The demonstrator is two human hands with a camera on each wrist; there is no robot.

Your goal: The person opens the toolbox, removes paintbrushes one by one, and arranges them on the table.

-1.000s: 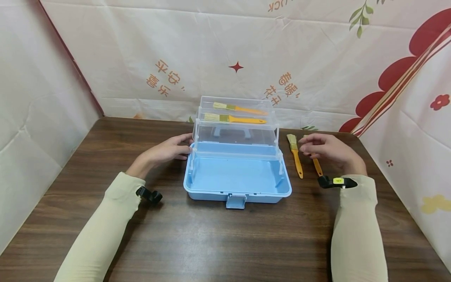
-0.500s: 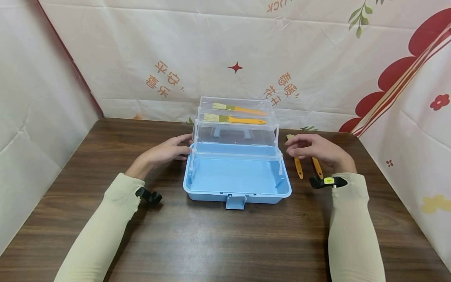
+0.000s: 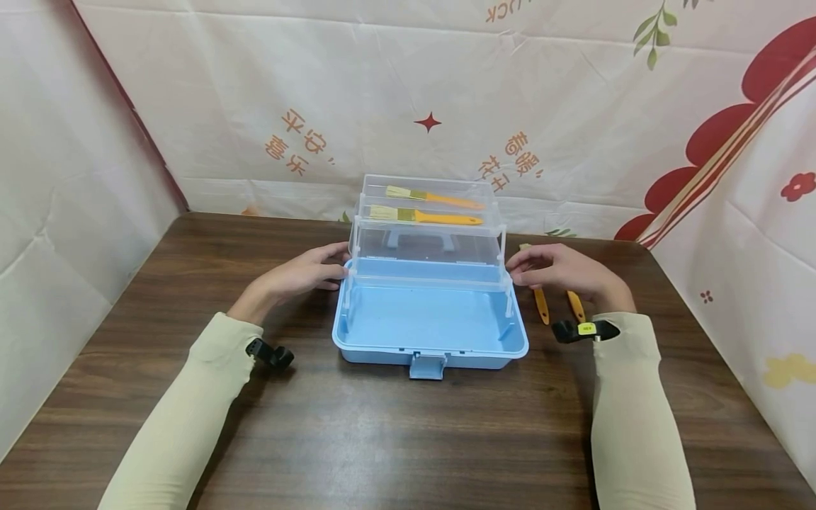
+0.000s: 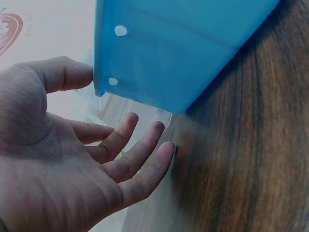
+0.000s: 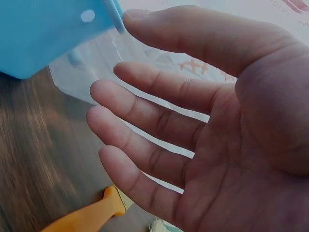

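Note:
A light-blue plastic storage box (image 3: pixel 427 319) stands open on the table, latch toward me. Its clear lid (image 3: pixel 421 244) leans back, and a raised clear tray carries two paintbrushes (image 3: pixel 446 217) with yellow handles. At the box's back left corner is my left hand (image 3: pixel 296 275); its thumb (image 4: pixel 72 75) touches the rim while the fingers spread loosely behind. My right hand (image 3: pixel 567 273) is at the back right corner, fingers extended, with the thumb tip (image 5: pixel 137 17) right at the rim. Beneath that hand lie two more paintbrushes (image 3: pixel 540 306), partly hidden by it.
The dark wood table (image 3: pixel 382 439) ends at the back against a hanging patterned cloth (image 3: pixel 408 85). More cloth closes in both sides. Each sleeve has a small black wrist camera (image 3: pixel 270 353) on it.
My right hand has moved left, from over the loose brushes to the box's back right corner. My left hand and the box have stayed in place.

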